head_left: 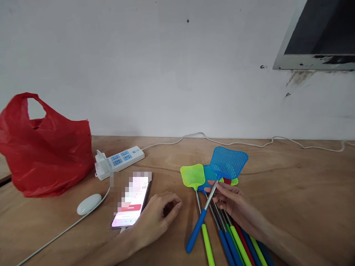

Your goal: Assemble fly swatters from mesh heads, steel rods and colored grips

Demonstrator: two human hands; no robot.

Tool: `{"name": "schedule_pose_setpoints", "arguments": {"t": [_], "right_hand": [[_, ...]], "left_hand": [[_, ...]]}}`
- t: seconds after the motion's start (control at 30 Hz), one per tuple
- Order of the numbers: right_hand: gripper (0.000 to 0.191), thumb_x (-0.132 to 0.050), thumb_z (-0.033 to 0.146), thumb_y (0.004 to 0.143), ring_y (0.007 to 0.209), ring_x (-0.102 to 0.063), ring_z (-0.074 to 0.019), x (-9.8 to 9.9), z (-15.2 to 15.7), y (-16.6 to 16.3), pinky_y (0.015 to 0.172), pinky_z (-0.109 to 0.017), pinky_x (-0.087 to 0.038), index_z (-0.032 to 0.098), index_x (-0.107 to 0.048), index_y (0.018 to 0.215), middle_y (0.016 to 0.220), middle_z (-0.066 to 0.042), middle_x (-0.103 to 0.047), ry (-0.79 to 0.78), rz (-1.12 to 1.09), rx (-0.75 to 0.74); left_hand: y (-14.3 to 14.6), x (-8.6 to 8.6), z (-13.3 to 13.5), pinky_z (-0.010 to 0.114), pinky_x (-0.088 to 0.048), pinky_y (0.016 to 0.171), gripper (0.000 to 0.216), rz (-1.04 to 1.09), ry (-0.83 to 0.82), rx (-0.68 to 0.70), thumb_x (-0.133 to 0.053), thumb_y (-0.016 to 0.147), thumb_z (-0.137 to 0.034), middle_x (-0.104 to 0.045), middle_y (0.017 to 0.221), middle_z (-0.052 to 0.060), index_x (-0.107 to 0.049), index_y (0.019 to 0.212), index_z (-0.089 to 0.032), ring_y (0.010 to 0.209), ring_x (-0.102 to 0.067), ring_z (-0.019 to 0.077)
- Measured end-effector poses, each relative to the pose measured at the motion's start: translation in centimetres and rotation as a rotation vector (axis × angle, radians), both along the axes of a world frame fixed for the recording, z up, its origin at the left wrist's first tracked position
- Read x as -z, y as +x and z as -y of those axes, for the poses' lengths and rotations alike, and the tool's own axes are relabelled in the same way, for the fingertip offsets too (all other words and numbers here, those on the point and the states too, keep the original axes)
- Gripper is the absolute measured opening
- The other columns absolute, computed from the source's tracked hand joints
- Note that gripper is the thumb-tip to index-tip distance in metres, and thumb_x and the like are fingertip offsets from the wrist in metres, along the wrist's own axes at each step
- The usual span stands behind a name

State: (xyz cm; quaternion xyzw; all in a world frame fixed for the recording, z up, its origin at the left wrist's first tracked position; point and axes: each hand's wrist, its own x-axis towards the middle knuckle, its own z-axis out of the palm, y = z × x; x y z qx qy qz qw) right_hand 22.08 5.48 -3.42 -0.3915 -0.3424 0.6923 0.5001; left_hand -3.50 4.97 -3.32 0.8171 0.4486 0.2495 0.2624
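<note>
My right hand (231,197) pinches a blue fly swatter (229,162) by its metal shaft, just below the mesh head. The swatter is tilted, with its blue grip pointing down and to the left. Beneath it on the table lie several more swatters. A yellow-green swatter (192,175) lies at the left of this group, and another blue swatter (209,177) is partly covered. Several grips, among them a red grip (244,244), run under my right wrist. My left hand (159,214) rests on the table beside a lit smartphone (133,203), its fingers curled with nothing visible in them.
A red plastic bag (47,147) stands at the left. Near it are a white power strip (122,160) with a plug in it and a white computer mouse (89,204). A white cable (235,143) runs along the wall (166,74) at the back of the wooden table (305,184).
</note>
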Motion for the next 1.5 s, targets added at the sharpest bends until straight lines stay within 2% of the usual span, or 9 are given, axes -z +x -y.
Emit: {"name": "schedule_pose_setpoints", "arguments": {"t": [0.2, 0.3, 0.67, 0.8, 0.93, 1.2, 1.33, 1.43, 1.5], "right_hand": [[0.032, -0.097, 0.036, 0.055, 0.059, -0.060, -0.0059, 0.3, -0.1, 0.1, 0.051, -0.012, -0.047, 0.017, -0.079, 0.072, 0.069, 0.000, -0.070, -0.056, -0.021, 0.077], [0.032, -0.098, 0.035, 0.053, 0.055, -0.058, -0.0060, 0.4, 0.1, -0.1, 0.048, -0.012, -0.046, 0.017, -0.073, 0.062, 0.061, 0.003, -0.065, -0.064, -0.024, 0.118], [0.031, -0.091, 0.044, 0.065, 0.063, -0.068, -0.0116, 0.9, 0.8, -0.9, 0.051, -0.017, -0.050, 0.018, -0.076, 0.075, 0.077, -0.003, -0.073, 0.052, 0.044, 0.092], [0.034, -0.089, 0.047, 0.066, 0.068, -0.071, -0.0161, 1.1, 1.4, -1.2, 0.055, -0.022, -0.053, 0.020, -0.077, 0.083, 0.087, -0.007, -0.077, 0.074, 0.101, 0.057], [0.034, -0.087, 0.050, 0.068, 0.070, -0.072, -0.0191, 1.4, 1.8, -1.4, 0.056, -0.026, -0.054, 0.023, -0.078, 0.087, 0.083, -0.006, -0.077, 0.139, 0.189, 0.014], [0.040, -0.079, 0.063, 0.071, 0.055, -0.062, -0.0168, 1.3, 2.3, -1.3, 0.057, -0.030, -0.052, 0.024, -0.075, 0.080, 0.064, -0.001, -0.068, 0.200, 0.357, -0.007], [0.036, -0.083, 0.058, 0.069, 0.050, -0.056, -0.0151, 1.0, 1.3, -0.5, 0.055, -0.030, -0.050, 0.024, -0.074, 0.081, 0.060, 0.002, -0.062, 0.229, 0.315, 0.159], [0.038, -0.091, 0.053, 0.056, 0.051, -0.053, -0.0132, 0.6, -0.1, 0.3, 0.047, -0.026, -0.045, 0.023, -0.071, 0.068, 0.061, 0.001, -0.061, 0.250, 0.208, 0.380], [0.037, -0.092, 0.050, 0.056, 0.052, -0.052, -0.0127, 0.4, -0.8, 0.7, 0.045, -0.025, -0.044, 0.022, -0.071, 0.066, 0.062, 0.001, -0.061, 0.240, 0.165, 0.398]], "left_hand": [[-0.2, -0.2, -0.1, 0.027, -0.039, 0.062, 0.027, -0.008, -0.011, 0.003, -0.046, 0.100, -0.029, -0.065, 0.076, 0.001, -0.065, 0.083, -0.019, 0.068, -0.057, 0.0165], [-0.2, -0.1, 0.0, 0.027, -0.038, 0.063, 0.026, -0.016, -0.005, 0.005, -0.047, 0.100, -0.029, -0.065, 0.075, 0.000, -0.065, 0.083, -0.019, 0.067, -0.057, 0.0161], [0.6, -1.0, 1.7, 0.021, -0.040, 0.060, 0.029, 0.011, -0.147, 0.189, -0.045, 0.104, -0.042, -0.062, 0.076, -0.002, -0.063, 0.098, -0.021, 0.065, -0.053, 0.0130], [1.2, -0.8, 2.1, 0.021, -0.039, 0.060, 0.026, 0.000, -0.163, 0.196, -0.048, 0.101, -0.041, -0.055, 0.070, -0.004, -0.060, 0.090, -0.021, 0.063, -0.050, 0.0129], [1.4, -0.4, 2.2, 0.022, -0.038, 0.060, 0.033, -0.033, -0.171, 0.203, -0.045, 0.101, -0.043, -0.049, 0.066, -0.004, -0.052, 0.078, -0.021, 0.063, -0.047, 0.0131], [1.5, -0.6, 2.4, 0.025, -0.038, 0.066, 0.039, -0.076, -0.182, 0.208, -0.034, 0.105, -0.045, -0.048, 0.069, -0.003, -0.046, 0.076, -0.021, 0.069, -0.047, 0.0146], [1.2, -0.8, 1.7, 0.026, -0.032, 0.061, 0.041, -0.046, -0.165, 0.197, -0.034, 0.105, -0.044, -0.040, 0.063, -0.005, -0.038, 0.071, -0.021, 0.062, -0.040, 0.0138], [0.9, -0.6, 1.2, 0.027, -0.028, 0.059, 0.043, -0.022, -0.178, 0.168, -0.034, 0.105, -0.044, -0.033, 0.061, -0.006, -0.033, 0.068, -0.021, 0.059, -0.035, 0.0133], [0.7, -0.3, 1.0, 0.027, -0.029, 0.060, 0.043, -0.012, -0.213, 0.162, -0.034, 0.105, -0.045, -0.034, 0.062, -0.006, -0.034, 0.069, -0.021, 0.060, -0.035, 0.0134]]}}
